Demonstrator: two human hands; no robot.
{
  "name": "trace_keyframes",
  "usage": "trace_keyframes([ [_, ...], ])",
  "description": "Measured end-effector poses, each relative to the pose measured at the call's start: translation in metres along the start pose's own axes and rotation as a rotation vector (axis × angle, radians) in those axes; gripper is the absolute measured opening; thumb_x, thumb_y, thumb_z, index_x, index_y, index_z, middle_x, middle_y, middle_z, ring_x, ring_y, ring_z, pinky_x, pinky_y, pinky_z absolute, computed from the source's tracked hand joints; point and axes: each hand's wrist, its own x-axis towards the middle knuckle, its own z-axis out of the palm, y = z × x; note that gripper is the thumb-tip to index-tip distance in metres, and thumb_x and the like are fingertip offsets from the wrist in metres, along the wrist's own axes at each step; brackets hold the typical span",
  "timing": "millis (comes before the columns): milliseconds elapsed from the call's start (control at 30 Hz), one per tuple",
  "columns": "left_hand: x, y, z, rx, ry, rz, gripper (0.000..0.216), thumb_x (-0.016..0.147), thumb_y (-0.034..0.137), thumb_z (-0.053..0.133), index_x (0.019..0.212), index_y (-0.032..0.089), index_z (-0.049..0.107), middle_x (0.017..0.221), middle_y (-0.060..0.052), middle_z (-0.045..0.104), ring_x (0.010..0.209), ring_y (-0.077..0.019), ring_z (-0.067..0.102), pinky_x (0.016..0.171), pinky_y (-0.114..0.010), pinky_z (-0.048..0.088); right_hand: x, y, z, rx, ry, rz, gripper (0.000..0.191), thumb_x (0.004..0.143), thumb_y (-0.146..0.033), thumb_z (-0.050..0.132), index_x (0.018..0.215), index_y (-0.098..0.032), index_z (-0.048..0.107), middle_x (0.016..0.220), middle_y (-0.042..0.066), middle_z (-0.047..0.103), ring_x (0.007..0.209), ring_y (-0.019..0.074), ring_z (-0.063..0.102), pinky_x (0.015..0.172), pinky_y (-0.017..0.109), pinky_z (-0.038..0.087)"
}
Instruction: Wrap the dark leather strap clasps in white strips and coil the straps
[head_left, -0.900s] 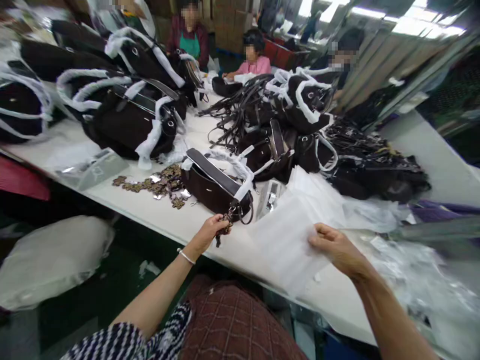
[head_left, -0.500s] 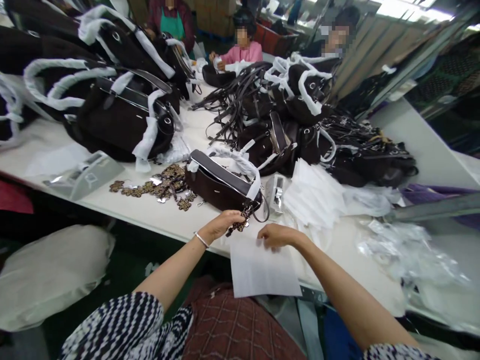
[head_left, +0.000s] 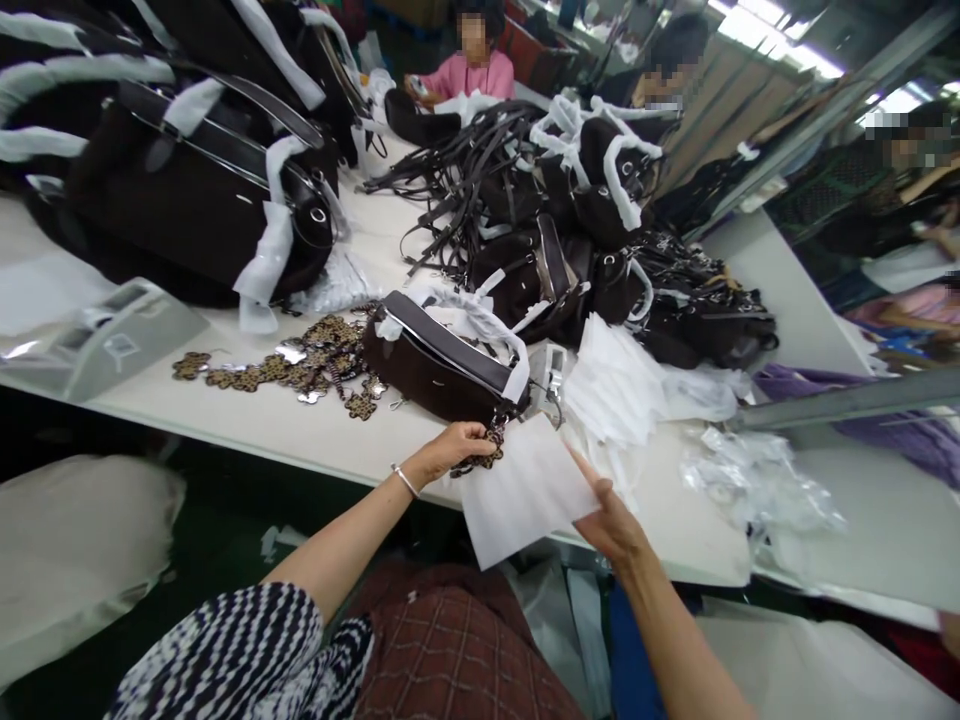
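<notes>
Pinched in my left hand (head_left: 451, 450) is a brown patterned flower charm (head_left: 489, 452), which hangs by the near right end of a small dark brown handbag (head_left: 420, 375). The bag lies on the table with its handle wrapped in white. My right hand (head_left: 611, 515) holds a white foam sheet (head_left: 529, 490) by its right edge; its fingers are partly behind the sheet. The sheet's left part lies close by the charm. A heap of similar flower charms (head_left: 315, 355) spreads to the left of the bag.
Larger dark handbags (head_left: 187, 200) stand at the left. Black straps (head_left: 465, 170) and more bags pile up at the back. A stack of white sheets (head_left: 611, 380) and clear plastic bags (head_left: 757, 490) lie to the right. A co-worker in pink (head_left: 476, 75) sits across the table.
My right hand has turned and moved slightly right, now behind the sheet's right edge. The sheet has been lifted and tilted up against the charm. My left hand keeps its hold.
</notes>
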Motion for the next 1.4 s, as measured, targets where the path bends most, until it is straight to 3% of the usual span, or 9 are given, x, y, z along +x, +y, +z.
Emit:
trace_keyframes([
  [333,-0.003,-0.009,0.007,-0.011,0.123,0.027,0.027,0.064,0.036,0.075,0.073,0.015,0.061,0.068,0.000,0.062,0.060,-0.0115,0.054,0.061,-0.024,0.041,-0.026,0.040,0.068,-0.028,-0.007,-0.198,0.121,0.042,-0.057,0.092,0.147,-0.026,0.039,0.147,0.013,0.051,0.137,0.0331,0.044,0.115,0.047,0.036],
  [500,-0.006,-0.007,0.019,0.100,0.158,0.042,0.026,0.066,0.037,0.071,0.075,0.014,0.063,0.070,-0.001,0.063,0.063,-0.0131,0.055,0.063,-0.025,0.042,0.000,0.043,0.052,-0.256,0.438,-0.183,0.063,0.074,-0.054,0.074,0.123,-0.016,0.062,0.118,0.012,0.071,0.109,0.0299,0.066,0.098,0.045,0.051],
  [600,-0.009,0.002,0.019,0.208,0.230,0.080,0.021,0.066,0.034,0.070,0.072,0.016,0.062,0.078,-0.003,0.065,0.072,-0.0146,0.057,0.066,-0.025,0.043,0.011,0.038,0.026,-0.351,0.548,-0.213,0.051,0.081,-0.059,0.062,0.105,-0.015,0.070,0.109,0.013,0.074,0.104,0.0307,0.067,0.095,0.046,0.051],
  [700,-0.015,0.011,0.016,0.294,0.297,0.081,0.018,0.066,0.031,0.071,0.069,0.017,0.060,0.073,-0.001,0.065,0.066,-0.0139,0.055,0.058,-0.023,0.040,0.009,0.045,-0.001,-0.460,0.497,-0.164,0.034,0.072,-0.053,0.072,0.086,-0.022,0.074,0.099,0.009,0.076,0.109,0.0320,0.063,0.103,0.046,0.045],
  [800,-0.019,0.013,0.016,0.316,0.284,0.037,0.018,0.070,0.033,0.068,0.071,0.018,0.060,0.061,0.001,0.062,0.053,-0.0119,0.049,0.049,-0.022,0.033,0.011,0.062,-0.008,-0.392,0.378,-0.006,0.028,0.064,-0.049,0.078,0.072,-0.023,0.071,0.075,0.007,0.074,0.088,0.0326,0.069,0.090,0.049,0.052],
  [967,-0.019,0.003,0.019,0.266,0.222,0.005,0.021,0.071,0.036,0.067,0.078,0.016,0.062,0.066,0.000,0.064,0.056,-0.0120,0.056,0.052,-0.022,0.039,0.052,0.066,0.028,-0.142,0.185,0.108,0.048,0.075,-0.061,0.064,0.098,-0.019,0.068,0.090,0.010,0.076,0.085,0.0300,0.072,0.078,0.047,0.057],
  [1133,-0.014,-0.005,0.015,0.240,0.244,-0.015,0.026,0.070,0.035,0.069,0.083,0.018,0.054,0.063,0.001,0.062,0.050,-0.0116,0.055,0.049,-0.022,0.040,0.084,0.041,0.061,0.194,-0.059,0.205,0.056,0.077,-0.070,0.061,0.099,-0.019,0.067,0.098,0.012,0.075,0.097,0.0306,0.069,0.082,0.046,0.057],
  [1267,-0.013,-0.008,0.017,0.254,0.318,0.007,0.034,0.070,0.033,0.072,0.086,0.022,0.044,0.060,0.005,0.058,0.048,-0.0127,0.054,0.049,-0.022,0.037,0.088,0.043,0.070,0.251,0.073,0.163,0.046,0.067,-0.056,0.079,0.092,-0.020,0.066,0.087,0.007,0.075,0.090,0.0283,0.070,0.078,0.042,0.057],
  [1400,-0.024,-0.006,0.018,0.651,0.438,0.110,0.035,0.068,0.039,0.079,0.080,0.023,0.050,0.061,0.005,0.053,0.061,-0.0180,0.057,0.061,-0.027,0.040,0.092,0.054,0.065,0.221,0.204,0.105,0.044,0.057,-0.038,0.089,0.089,-0.019,0.067,0.079,0.002,0.075,0.078,0.0226,0.069,0.073,0.036,0.056],
])
